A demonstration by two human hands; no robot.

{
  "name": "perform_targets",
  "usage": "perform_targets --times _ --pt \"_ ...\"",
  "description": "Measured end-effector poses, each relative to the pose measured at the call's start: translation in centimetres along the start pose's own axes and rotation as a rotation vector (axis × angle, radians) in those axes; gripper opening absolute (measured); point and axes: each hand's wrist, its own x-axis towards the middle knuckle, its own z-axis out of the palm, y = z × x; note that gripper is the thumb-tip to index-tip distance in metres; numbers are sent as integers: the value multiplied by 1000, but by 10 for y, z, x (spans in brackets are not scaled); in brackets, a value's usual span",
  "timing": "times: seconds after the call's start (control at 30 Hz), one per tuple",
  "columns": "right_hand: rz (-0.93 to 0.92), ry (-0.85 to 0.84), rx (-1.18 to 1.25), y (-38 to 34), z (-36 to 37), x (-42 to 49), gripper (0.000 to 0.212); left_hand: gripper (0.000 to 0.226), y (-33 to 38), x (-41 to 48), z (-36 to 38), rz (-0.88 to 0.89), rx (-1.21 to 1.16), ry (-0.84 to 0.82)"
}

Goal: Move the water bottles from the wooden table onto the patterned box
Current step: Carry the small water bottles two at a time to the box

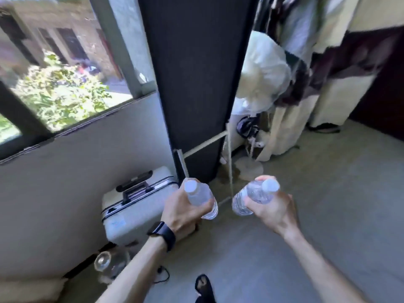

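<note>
My left hand (pixel 181 215), black watch (pixel 164 234) at wrist: grips first water bottle (pixel 196 196). My right hand (pixel 273 212): grips second water bottle (pixel 254 194). White suitcase (pixel 129 208): against the wall (pixel 87 171).

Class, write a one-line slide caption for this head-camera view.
Left hand grips the left bottle, right hand grips the right bottle, both held near a white suitcase.

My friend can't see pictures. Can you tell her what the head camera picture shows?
The left hand grips one water bottle and the right hand grips another bottle, both held out over a grey floor. A white suitcase stands by the wall under a window.
</note>
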Motion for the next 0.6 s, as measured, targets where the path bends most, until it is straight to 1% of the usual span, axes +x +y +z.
perform_targets --times 0.07,0.17,0.3,0.47,0.6 --pt "61 100 6 16 -21 20 49 51 19 44 29 82 20 -70" --pt "144 234 14 38 -48 40 47 52 54 97 64 173 143 -148" --pt "262 431 -5 61 -88 62 40 62 111 159 115 281 142 -322" --pt "459 590 -46 101 -143 74 47 54 186 203 188 435 140 -470" --pt "567 680 -21 139 -193 85 45 53 245 224 252 541 134 -574"
